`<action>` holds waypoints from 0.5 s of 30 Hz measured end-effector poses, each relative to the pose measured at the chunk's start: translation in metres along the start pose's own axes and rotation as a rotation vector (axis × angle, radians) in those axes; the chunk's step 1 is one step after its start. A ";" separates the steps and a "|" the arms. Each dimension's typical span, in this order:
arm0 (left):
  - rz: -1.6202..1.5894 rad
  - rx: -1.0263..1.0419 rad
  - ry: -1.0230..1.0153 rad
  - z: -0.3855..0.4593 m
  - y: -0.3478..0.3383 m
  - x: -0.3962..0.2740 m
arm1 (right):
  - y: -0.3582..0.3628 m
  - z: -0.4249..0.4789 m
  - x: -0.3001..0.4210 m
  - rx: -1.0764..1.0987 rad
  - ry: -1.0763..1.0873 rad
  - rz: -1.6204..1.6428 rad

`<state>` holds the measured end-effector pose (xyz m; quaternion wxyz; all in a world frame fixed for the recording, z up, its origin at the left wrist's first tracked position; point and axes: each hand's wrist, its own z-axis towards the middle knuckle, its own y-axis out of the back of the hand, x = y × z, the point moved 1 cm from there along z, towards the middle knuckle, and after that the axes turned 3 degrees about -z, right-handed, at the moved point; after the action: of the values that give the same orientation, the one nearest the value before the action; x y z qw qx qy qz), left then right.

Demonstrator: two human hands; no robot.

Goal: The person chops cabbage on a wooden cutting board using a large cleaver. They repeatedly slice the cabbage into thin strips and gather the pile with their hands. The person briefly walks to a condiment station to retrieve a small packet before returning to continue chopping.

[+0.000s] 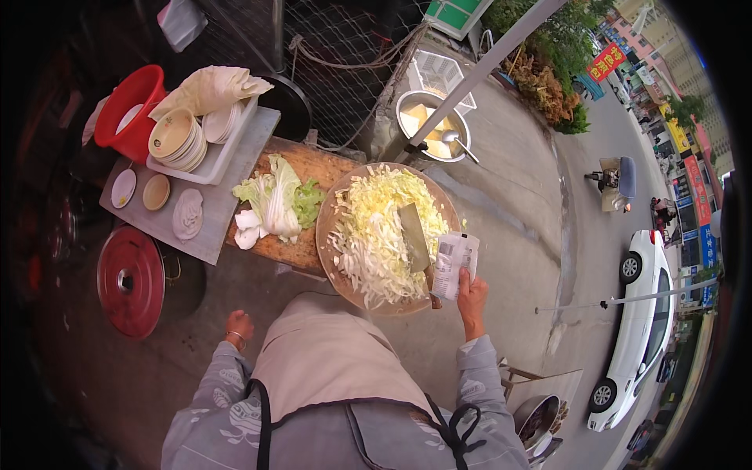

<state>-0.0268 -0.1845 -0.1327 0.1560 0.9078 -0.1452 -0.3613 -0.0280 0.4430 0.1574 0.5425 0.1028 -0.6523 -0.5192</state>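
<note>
My right hand grips the lower edge of a white printed packet, holding it up by the right side of a round chopping board. Shredded Chinese cabbage is heaped across the board. On the heap rests a cleaver, its wooden handle partly hidden behind the packet. My left hand, with a bracelet at the wrist, hangs beside my apron; its fingers are curled, and I see nothing in it. Left of the board, loose cabbage leaves lie on a wooden plank.
A grey board on the left holds a white tray of stacked bowls and a red tub. Below it stands a red-lidded pot. A metal basin with a ladle sits behind the chopping board, near a slanting pole.
</note>
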 end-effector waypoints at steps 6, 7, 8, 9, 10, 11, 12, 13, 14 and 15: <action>0.443 -0.090 -0.275 -0.023 -0.009 -0.033 | 0.007 0.006 -0.015 -0.092 -0.001 0.083; 0.443 -0.090 -0.268 -0.026 -0.011 -0.031 | 0.003 0.008 -0.012 -0.055 0.030 0.017; 0.442 -0.090 -0.261 -0.027 -0.012 -0.028 | -0.004 0.013 -0.008 -0.018 0.063 -0.049; 0.551 -0.050 -0.255 -0.030 -0.010 -0.029 | -0.013 0.017 -0.005 0.017 0.094 -0.112; 0.654 -0.006 -0.252 -0.036 -0.011 -0.040 | -0.021 0.022 -0.005 0.022 0.061 -0.078; 0.756 0.038 -0.250 -0.039 -0.012 -0.048 | -0.028 0.029 -0.003 0.011 0.087 -0.075; 0.792 0.014 -0.310 -0.038 -0.010 -0.043 | -0.037 0.037 0.003 0.009 0.112 -0.062; 0.833 -0.009 -0.370 -0.030 -0.006 -0.025 | -0.044 0.042 0.010 0.008 0.133 -0.047; 0.876 -0.030 -0.434 -0.024 -0.003 -0.014 | -0.049 0.044 0.017 0.033 0.123 0.001; 0.852 -0.030 -0.422 -0.024 -0.004 -0.010 | -0.049 0.048 0.029 0.062 0.121 0.042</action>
<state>-0.0164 -0.1728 -0.1116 0.2702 0.6718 -0.5278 -0.4439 -0.0991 0.4286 0.1422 0.5884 0.1370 -0.6359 -0.4802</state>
